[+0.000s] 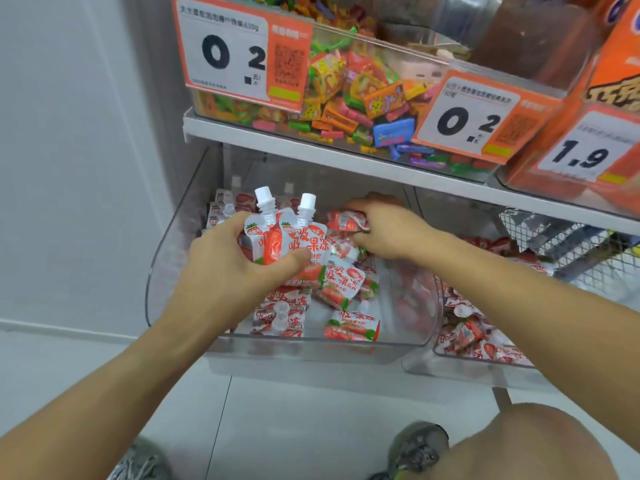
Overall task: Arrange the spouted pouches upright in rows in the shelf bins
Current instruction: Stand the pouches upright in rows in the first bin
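Our left hand (228, 268) grips two upright pouches (294, 237); our right hand (384, 230) pinches one pouch (344, 220) in the bin (162, 265).

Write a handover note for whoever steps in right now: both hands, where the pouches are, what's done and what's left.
Left hand: grips two spouted pouches upright, caps up, over the clear bin.
Right hand: curled round one pouch at the bin's back right.
Back-left corner: a few standing pouches.
Elsewhere in this bin: loose pouches lying flat, jumbled.
Neighbouring bin on the right: also a jumble.
Done: only that back-left start.
Left: stand the held pouches in rows, then sort the loose ones and the neighbouring bin.
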`<state>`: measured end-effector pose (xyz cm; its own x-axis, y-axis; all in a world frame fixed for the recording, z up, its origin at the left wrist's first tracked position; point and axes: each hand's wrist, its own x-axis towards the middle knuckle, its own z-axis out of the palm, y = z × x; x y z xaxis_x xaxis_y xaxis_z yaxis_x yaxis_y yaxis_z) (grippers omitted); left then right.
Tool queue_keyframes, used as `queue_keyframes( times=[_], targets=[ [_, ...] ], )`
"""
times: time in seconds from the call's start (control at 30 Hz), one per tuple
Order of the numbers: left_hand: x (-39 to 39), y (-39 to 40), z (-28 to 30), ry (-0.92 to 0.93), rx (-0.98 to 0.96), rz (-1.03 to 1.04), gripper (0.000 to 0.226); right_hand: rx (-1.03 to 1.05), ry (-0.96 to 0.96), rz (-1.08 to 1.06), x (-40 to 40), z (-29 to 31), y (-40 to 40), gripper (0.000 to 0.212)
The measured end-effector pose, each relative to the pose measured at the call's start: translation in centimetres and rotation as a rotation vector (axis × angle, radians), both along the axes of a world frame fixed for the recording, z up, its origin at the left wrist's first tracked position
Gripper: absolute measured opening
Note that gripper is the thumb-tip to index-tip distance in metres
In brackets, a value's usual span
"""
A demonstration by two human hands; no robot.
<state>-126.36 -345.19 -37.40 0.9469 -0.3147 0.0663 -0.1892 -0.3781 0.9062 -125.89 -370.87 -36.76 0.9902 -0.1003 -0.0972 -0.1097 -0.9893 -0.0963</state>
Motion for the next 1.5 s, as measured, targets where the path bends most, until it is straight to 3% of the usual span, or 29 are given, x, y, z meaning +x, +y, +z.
queue_keyframes(
  times=[0.13, 0.2, 0.27, 0.3, 0.37, 0.43, 0.5, 0.57, 0.7, 0.83, 0.97, 1.2, 1.27, 1.37, 1.5],
  targets=[
    [0.4, -0.2, -0.1, 0.017, 0.002, -0.017, 0.038, -0.153, 0.014, -0.031, -0.7, 0.3, -0.5, 0.071],
    [0.6, -0.1, -0.1, 0.030, 0.007, -0.030, 0.039, -0.143, -0.064, 0.028, -2.0, 0.3, 0.4, 0.046],
    [0.7, 0.0, -0.1, 0.045, 0.014, -0.041, 0.039, -0.080, -0.009, 0.052, -3.2, 0.5, 1.3, 0.028],
    [0.8, 0.1, 0.0, 0.050, 0.022, -0.047, 0.038, -0.048, 0.094, 0.033, -3.8, 0.6, 1.8, 0.031],
    [0.9, 0.3, 0.1, 0.068, 0.038, -0.061, 0.034, -0.028, 0.313, 0.009, -4.6, -0.2, 2.4, 0.057],
    [0.9, 0.5, 0.4, 0.116, 0.023, -0.080, 0.029, -0.043, 0.418, 0.014, -4.9, -1.5, 3.0, 0.091],
    [0.9, 0.5, 0.5, 0.161, 0.002, -0.100, 0.027, -0.042, 0.474, -0.009, -4.7, -2.5, 3.3, 0.109],
    [0.9, 0.6, 0.6, 0.180, -0.010, -0.108, 0.027, 0.013, 0.533, -0.101, -4.3, -2.6, 3.5, 0.113],
    [0.9, 0.7, 0.6, 0.185, 0.001, -0.109, 0.030, -0.095, 0.594, -0.223, -4.8, -3.0, 3.9, 0.116],
    [0.9, 0.5, 0.7, 0.197, -0.011, -0.127, 0.034, 0.086, 0.592, -0.309, -5.2, -3.6, 3.8, 0.114],
    [0.6, 0.1, 1.0, 0.179, -0.020, -0.149, 0.035, 0.077, 0.571, -0.289, -5.1, -2.6, 3.2, 0.130],
    [0.7, -0.5, 0.8, 0.179, -0.027, -0.164, 0.032, 0.031, 0.496, -0.217, -5.7, 0.1, 2.9, 0.133],
    [0.7, -0.7, 0.9, 0.175, -0.017, -0.162, 0.032, 0.017, 0.494, -0.167, -5.8, 1.0, 2.4, 0.115],
    [0.7, -0.9, 0.8, 0.170, 0.005, -0.165, 0.035, 0.009, 0.455, -0.011, -6.5, 1.4, 1.7, 0.053],
    [0.3, -1.3, 0.9, 0.170, 0.033, -0.177, 0.041, 0.032, 0.408, 0.147, -7.1, 1.4, 1.2, 0.026]
  ],
)
